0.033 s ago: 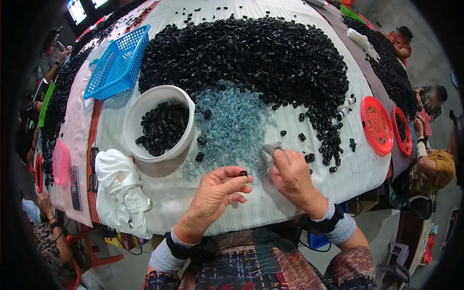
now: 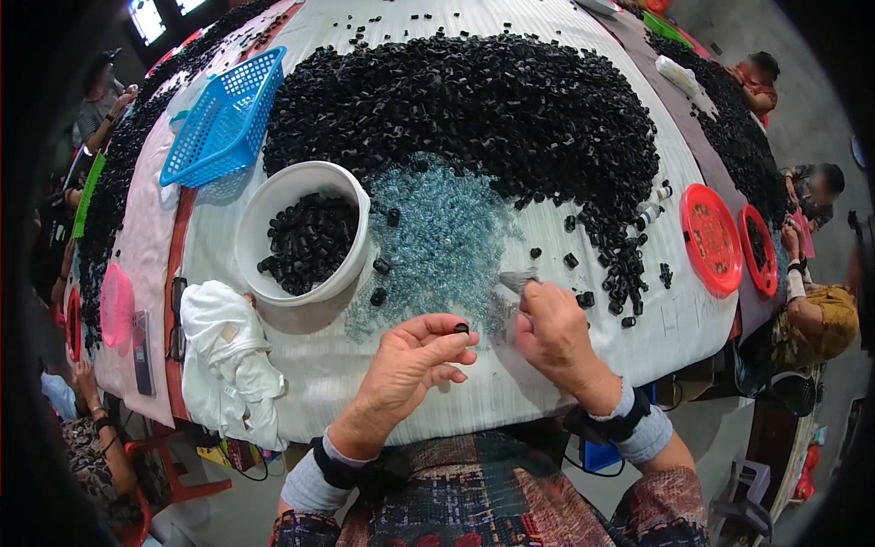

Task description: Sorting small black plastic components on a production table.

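Nothing is showing any shift since the earlier frame: both hands are staying at the near table edge, and every container is sitting where it was.

Containers:
- White bowl (image 2: 273, 205) is standing left of centre on the table (image 2: 383, 401), partly filled with small black parts.
- Blue basket (image 2: 225, 118) is lying tilted beyond the bowl, resting against the large black pile (image 2: 465, 100); its contents cannot be told.
- Two red trays (image 2: 711, 239) are lying at the right edge; the farther one is holding black parts.
- Pink dish (image 2: 115, 305) is lying at the far left.

A patch of clear blue springs (image 2: 437, 242) is spreading between the bowl and the pile. A white cloth (image 2: 228, 365) is lying crumpled just below the bowl.

Hands:
- Left hand (image 2: 406, 374) is lying palm inward, fingers curled, with thumb and forefinger pinching one black cap (image 2: 462, 328) just above the table, near the lower edge of the springs.
- Right hand (image 2: 556, 333) is arching over the table, knuckles up, fingers closing on a small grey tool (image 2: 517, 281) whose tip is touching the springs. The two hands are working just beside each other, not touching.

Other people are sitting along the right and left sides.
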`<state>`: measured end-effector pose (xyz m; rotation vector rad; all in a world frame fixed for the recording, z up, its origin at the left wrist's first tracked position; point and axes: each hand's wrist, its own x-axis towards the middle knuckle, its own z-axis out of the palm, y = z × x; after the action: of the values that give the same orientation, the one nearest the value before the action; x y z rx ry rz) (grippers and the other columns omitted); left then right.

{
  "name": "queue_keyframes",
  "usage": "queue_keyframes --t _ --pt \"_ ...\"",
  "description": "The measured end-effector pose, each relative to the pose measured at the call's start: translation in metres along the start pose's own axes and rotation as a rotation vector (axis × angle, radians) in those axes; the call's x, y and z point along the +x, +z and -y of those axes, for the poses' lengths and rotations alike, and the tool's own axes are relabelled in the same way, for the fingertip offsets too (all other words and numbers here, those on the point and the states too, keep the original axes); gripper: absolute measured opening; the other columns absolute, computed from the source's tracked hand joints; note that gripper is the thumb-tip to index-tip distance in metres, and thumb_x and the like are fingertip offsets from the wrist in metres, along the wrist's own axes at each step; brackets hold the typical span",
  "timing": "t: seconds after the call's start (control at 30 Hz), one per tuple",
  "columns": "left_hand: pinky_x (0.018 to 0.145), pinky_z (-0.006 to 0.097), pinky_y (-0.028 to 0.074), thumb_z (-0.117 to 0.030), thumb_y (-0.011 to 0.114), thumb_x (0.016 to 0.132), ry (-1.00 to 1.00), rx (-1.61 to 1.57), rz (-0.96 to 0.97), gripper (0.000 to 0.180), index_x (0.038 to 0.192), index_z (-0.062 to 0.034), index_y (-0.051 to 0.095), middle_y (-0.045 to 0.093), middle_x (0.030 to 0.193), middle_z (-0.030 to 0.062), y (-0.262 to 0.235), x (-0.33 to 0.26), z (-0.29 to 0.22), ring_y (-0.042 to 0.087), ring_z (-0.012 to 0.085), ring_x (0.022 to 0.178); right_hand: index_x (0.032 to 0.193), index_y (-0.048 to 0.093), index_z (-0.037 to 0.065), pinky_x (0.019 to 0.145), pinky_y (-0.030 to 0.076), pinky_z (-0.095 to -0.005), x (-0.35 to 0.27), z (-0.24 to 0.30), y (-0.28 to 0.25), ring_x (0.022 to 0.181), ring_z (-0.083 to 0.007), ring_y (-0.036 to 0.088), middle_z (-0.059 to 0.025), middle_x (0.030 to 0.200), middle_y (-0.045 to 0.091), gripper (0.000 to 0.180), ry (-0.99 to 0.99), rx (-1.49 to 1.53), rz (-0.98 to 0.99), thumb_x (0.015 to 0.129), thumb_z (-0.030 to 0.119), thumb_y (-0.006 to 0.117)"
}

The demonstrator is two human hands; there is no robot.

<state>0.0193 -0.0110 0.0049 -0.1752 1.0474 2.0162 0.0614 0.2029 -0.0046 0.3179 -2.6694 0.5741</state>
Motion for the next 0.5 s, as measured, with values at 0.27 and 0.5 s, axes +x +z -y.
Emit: queue_keyframes --t 0.27,0.5 --pt "0.064 0.024 0.054 -0.006 0.068 0.084 0.150 0.163 0.034 0.027 0.108 0.0030 0.059 0.067 0.096 0.0110 0.017 0.001 -0.004 0.066 0.0157 0.083 0.105 0.051 -0.002 0.056 0.049 -0.0333 0.024 0.033 -0.039 0.062 -0.0237 0.055 -0.0120 0.078 0.050 0.037 0.050 0.499 0.009 0.070 -0.013 0.058" --pt "0.065 0.023 0.053 -0.003 0.069 0.082 0.253 0.350 0.010 0.024 0.104 0.0044 0.062 0.068 0.092 0.0091 0.024 -0.006 -0.004 0.065 0.0119 0.081 0.102 0.051 0.000 0.061 0.048 -0.0387 0.029 0.047 -0.051 0.072 -0.0309 0.056 -0.0136 0.081 0.049 0.036 -0.091 0.271 0.139 0.068 -0.005 0.063"
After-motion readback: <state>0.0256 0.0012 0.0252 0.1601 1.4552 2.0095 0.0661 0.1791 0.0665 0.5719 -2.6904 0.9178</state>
